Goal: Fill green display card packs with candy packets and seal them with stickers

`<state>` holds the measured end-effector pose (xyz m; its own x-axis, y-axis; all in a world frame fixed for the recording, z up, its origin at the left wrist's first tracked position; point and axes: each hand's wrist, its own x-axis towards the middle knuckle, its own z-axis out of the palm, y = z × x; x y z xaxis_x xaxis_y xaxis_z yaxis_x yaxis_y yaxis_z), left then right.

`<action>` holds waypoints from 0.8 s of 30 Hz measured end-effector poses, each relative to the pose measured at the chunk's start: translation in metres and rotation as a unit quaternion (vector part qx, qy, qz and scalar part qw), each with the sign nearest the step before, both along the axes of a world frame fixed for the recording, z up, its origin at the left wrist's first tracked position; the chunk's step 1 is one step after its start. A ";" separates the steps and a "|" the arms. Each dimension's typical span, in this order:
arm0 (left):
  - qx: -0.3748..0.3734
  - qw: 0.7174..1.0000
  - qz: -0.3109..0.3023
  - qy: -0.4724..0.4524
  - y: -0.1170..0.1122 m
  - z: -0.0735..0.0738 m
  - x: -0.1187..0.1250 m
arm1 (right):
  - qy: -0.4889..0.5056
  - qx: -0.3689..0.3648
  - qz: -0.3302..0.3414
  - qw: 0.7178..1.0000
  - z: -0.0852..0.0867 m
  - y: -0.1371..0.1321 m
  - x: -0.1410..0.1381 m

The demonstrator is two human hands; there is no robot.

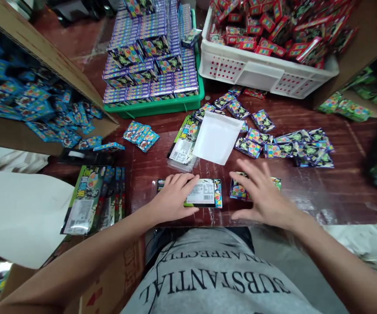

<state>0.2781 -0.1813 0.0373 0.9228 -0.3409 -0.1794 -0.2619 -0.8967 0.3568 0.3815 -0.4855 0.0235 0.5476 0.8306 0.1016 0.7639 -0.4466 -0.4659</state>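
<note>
A white perforated basket (260, 77) heaped with red packets (266, 26) stands at the back of the bench (354, 187), just right of a green plastic crate (175, 104). At left, an open cardboard box (57, 61) holds loose blue packets (34, 100), with a curved white sheet (18, 213) nearer the front. Green packets (348, 109) lie at far right, and a red-printed brown carton (110, 279) shows below.

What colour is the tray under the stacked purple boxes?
Green tray; shows best in the head view.

A glossy reddish-brown table (354, 192) stretches wide, its scuffed surface catching pale reflections.
</note>
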 end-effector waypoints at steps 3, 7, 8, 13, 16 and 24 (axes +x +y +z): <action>0.004 1.000 0.008 -0.001 -0.002 -0.003 0.003 | -0.007 -0.035 -0.019 0.999 -0.005 -0.024 0.010; 0.002 1.000 0.022 -0.010 -0.007 -0.007 0.008 | 0.006 -0.009 0.004 1.000 -0.019 -0.032 0.017; -0.001 1.000 0.024 -0.012 -0.008 -0.008 0.009 | 0.012 0.000 0.016 1.000 -0.021 -0.031 0.019; -0.041 0.999 -0.006 -0.001 -0.013 -0.010 0.013 | 0.047 0.021 0.109 0.993 -0.019 -0.017 0.029; -0.054 0.998 -0.016 -0.007 -0.021 -0.011 0.017 | 0.045 0.012 0.116 0.992 -0.018 -0.002 0.031; -0.019 0.999 0.018 -0.020 -0.033 -0.012 0.017 | 0.009 -0.035 0.092 0.995 -0.009 -0.023 0.038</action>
